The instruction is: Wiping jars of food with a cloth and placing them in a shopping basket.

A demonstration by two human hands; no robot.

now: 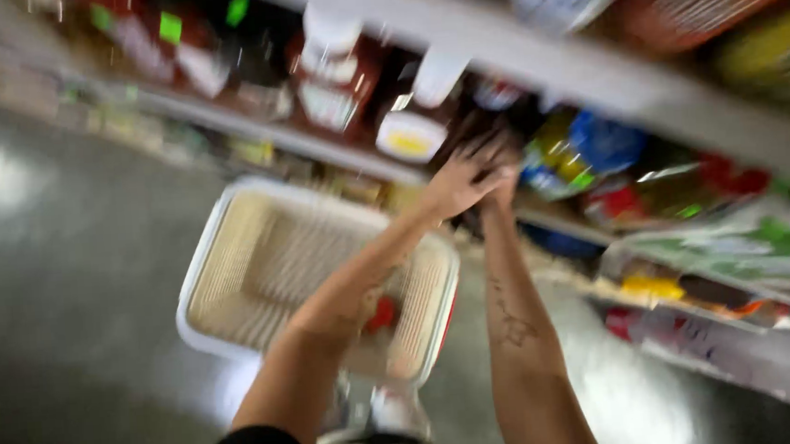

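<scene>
Both my arms reach up and right to a store shelf (588,82) in a blurred view. My left hand (459,183) has its fingers spread at the shelf edge, close to dark bottles with pale labels (410,130). My right hand (503,188) sits just behind it and is mostly hidden by the left hand, so I cannot make out its fingers. Nothing shows clearly in either hand. Below my left forearm a cream plastic basket with a white rim (200,284) stands on the floor, with a small red item (382,313) inside it.
Shelves run diagonally from upper left to lower right, packed with bottles, blue and yellow packs (591,146) and green-and-white bags (744,246). Grey shiny floor (61,297) lies to the left of the basket. A lower shelf (732,348) juts out at the right.
</scene>
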